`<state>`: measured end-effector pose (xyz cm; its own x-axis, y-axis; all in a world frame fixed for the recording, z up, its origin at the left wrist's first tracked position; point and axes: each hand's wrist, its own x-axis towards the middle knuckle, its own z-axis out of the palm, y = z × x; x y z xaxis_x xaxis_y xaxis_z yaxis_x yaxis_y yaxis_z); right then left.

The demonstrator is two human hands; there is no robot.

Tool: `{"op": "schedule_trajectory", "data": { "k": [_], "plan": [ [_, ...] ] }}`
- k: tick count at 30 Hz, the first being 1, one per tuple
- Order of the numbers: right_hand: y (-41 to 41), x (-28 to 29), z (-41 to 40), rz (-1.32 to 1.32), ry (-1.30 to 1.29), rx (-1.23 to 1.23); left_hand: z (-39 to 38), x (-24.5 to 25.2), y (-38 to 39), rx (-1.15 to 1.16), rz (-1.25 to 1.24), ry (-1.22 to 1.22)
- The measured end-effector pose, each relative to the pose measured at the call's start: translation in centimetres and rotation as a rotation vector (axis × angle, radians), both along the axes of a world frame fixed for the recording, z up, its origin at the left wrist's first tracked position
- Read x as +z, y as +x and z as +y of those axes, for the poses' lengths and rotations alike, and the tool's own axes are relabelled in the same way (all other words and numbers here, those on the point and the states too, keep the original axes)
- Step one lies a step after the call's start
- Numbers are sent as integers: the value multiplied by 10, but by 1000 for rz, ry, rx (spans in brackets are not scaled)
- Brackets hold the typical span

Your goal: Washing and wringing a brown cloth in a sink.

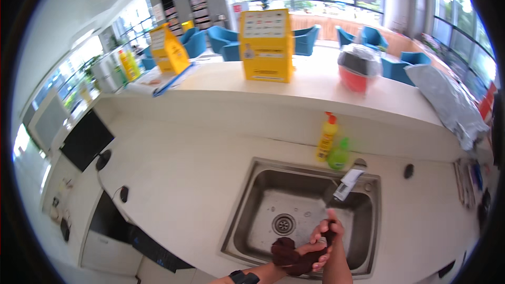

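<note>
Both hands are together over the near part of a stainless steel sink (376,213), around a dark maroon cloth (285,253). A black band circles the wrist of my left hand (313,249), whose fingers curl around the cloth. Bunched fabric hangs over that wrist, towards the left. My right hand (333,228) grips another part of the cloth, close to the tap's end. The overlapping fingers hide some of the cloth. Above the basin reaches a tap (349,183) with a white label on it. The round drain (283,224) lies left of my hands.
A yellow pump bottle (327,138) and a green pump bottle (338,154) stand behind the sink. On the raised ledge are two yellow boxes (267,47) (169,51), a red container (354,75) and a grey plastic bag (446,102). A monitor (87,140) stands left.
</note>
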<state>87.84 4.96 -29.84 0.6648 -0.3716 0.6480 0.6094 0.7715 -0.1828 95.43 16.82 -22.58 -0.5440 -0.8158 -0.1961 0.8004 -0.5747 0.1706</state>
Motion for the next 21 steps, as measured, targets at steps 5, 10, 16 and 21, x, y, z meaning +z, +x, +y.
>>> {"op": "schedule_trajectory", "data": {
  "k": [5, 10, 16, 21],
  "plan": [
    [-8, 38, 9, 1030, -143, -155, -1, -36, 14, -110, -338, 40],
    [-4, -1, 29, 1419, 2, -393, -4, -58, 9, -223, -885, -9],
    [-2, -140, 14, 1837, -514, -1209, -25, -147, -4, -57, -1814, -335],
    [33, -124, 6, 1862, -211, -1315, -27, -202, 3, 138, -2168, -429]
  ]
}}
